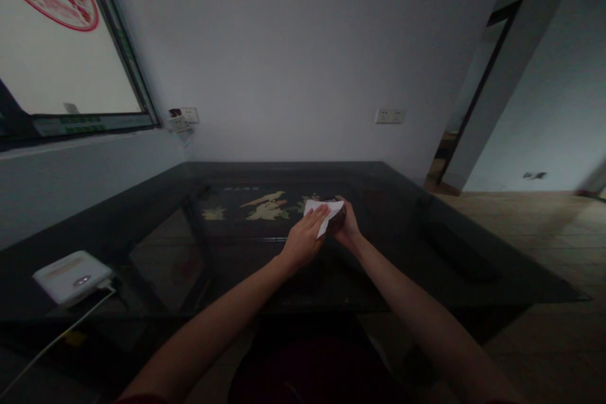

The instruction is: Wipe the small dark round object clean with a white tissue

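Observation:
Above the dark glass table (156,196), both hands meet around one small item. My right hand (349,227) is closed round the far side of a dark, block-like object (337,222), whose kind I cannot make out. Over its top and near side lies a white paper tissue (334,207), with one corner hanging down. My left hand (303,238) presses that tissue against the dark object, its fingers laid along the paper. The left thumb is mostly hidden.
On the table's left stands a white box-shaped device (71,274) with a white cable (61,334) running off the near edge. A dark elongated shape (459,252) shows at the right. Bird-and-flower decoration (267,207) shows in the tabletop. A wall with sockets (389,116) stands behind.

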Action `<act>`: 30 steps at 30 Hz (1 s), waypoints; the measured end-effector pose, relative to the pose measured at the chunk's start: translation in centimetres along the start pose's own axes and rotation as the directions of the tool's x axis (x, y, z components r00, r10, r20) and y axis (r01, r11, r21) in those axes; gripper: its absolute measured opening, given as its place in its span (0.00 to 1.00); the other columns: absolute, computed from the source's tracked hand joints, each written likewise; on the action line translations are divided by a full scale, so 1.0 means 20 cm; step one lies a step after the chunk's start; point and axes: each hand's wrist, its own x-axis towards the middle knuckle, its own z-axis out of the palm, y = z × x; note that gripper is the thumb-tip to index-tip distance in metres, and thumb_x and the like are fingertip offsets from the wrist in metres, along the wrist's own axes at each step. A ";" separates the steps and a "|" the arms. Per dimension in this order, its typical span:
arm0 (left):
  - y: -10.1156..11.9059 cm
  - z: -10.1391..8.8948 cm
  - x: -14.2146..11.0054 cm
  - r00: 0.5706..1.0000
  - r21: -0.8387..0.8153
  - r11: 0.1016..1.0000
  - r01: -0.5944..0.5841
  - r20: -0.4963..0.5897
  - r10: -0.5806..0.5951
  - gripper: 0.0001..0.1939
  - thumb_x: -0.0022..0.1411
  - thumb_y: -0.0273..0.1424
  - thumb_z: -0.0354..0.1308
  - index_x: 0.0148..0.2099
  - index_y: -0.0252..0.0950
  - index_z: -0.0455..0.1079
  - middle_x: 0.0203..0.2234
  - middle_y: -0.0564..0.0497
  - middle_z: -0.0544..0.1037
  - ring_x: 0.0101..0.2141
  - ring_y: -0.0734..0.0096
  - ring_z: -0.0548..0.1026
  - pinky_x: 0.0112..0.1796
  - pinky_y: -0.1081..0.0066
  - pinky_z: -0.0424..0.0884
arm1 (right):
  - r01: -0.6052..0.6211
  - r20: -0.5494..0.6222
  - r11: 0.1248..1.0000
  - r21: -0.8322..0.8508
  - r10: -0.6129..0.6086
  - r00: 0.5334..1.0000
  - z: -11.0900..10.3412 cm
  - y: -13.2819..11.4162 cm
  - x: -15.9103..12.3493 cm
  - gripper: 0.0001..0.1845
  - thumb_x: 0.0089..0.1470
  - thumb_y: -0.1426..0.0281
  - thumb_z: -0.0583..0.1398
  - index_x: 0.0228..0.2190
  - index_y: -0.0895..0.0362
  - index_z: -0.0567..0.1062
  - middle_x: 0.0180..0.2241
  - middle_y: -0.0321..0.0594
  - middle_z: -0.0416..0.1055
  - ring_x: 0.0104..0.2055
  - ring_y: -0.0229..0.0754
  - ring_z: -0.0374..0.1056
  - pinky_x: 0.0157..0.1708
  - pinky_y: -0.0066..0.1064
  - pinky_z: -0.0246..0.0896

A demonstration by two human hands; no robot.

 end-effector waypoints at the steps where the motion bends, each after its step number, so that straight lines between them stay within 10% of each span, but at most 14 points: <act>1: 0.01 0.00 -0.01 0.999 -0.005 0.999 -0.032 0.010 0.032 0.27 0.65 0.25 0.42 0.66 0.33 0.52 0.62 0.41 0.61 0.63 0.65 0.56 0.61 0.56 0.58 | -0.013 0.028 1.000 -0.003 0.014 1.000 -0.01 0.00 0.00 0.14 0.53 0.59 0.55 0.26 0.55 0.75 0.23 0.36 0.77 0.28 0.41 0.73 0.30 0.30 0.69; 6: 0.03 0.00 0.00 0.989 -0.050 0.988 -0.147 0.018 0.148 0.28 0.65 0.26 0.42 0.67 0.32 0.50 0.63 0.41 0.60 0.64 0.67 0.54 0.62 0.58 0.56 | -0.096 0.107 0.995 -0.018 0.097 0.989 -0.02 0.04 0.00 0.18 0.52 0.55 0.57 0.27 0.56 0.76 0.25 0.40 0.77 0.27 0.42 0.73 0.30 0.31 0.69; 18: -0.02 0.00 0.03 0.996 -0.050 0.995 0.084 -0.036 -0.086 0.24 0.69 0.30 0.38 0.66 0.35 0.52 0.62 0.43 0.61 0.63 0.66 0.57 0.60 0.59 0.59 | -0.003 -0.027 1.000 0.002 0.004 1.000 0.04 0.03 -0.03 0.17 0.57 0.58 0.53 0.26 0.55 0.75 0.21 0.35 0.75 0.27 0.41 0.72 0.28 0.29 0.67; 30: 0.01 0.01 0.00 0.996 -0.057 0.995 -0.086 -0.015 0.085 0.26 0.67 0.28 0.41 0.67 0.33 0.51 0.63 0.42 0.59 0.64 0.67 0.54 0.62 0.59 0.56 | -0.088 0.091 0.996 -0.034 0.091 0.992 -0.01 0.08 0.00 0.18 0.52 0.54 0.57 0.30 0.56 0.76 0.24 0.39 0.77 0.28 0.44 0.73 0.30 0.33 0.69</act>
